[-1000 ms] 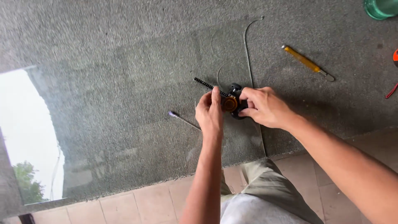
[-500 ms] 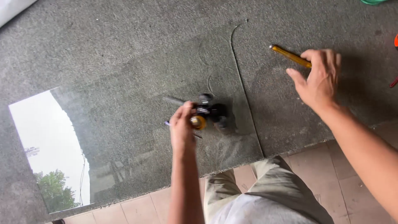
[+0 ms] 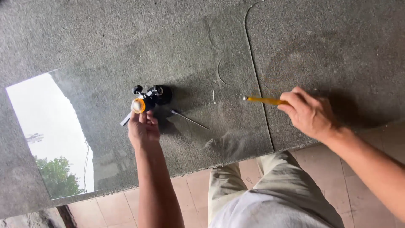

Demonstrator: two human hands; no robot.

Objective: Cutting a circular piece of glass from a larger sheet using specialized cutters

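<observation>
Head view: the right hand [image 3: 310,112] has left the cutter [image 3: 145,102] and now grips a yellow tool [image 3: 263,100], brought back over the glass [image 3: 126,126] from where it lay a moment ago. So the cutter work seems paused for a second tool. The left hand [image 3: 143,128] stays on the cutter, fingertips pinching its orange knob. The cutter sits mid-sheet, its bar running lower-left to upper-right. The yellow tool lies nearly level, tip pointing left toward the cutter.

place: glass-cutting workshop | signs: glass sheet [image 3: 105,126] lying on a grey felt-covered bench [image 3: 337,42], reflecting sky and trees | circle cutter [image 3: 145,102] sitting on it | tiled floor [image 3: 202,185] showing below
</observation>
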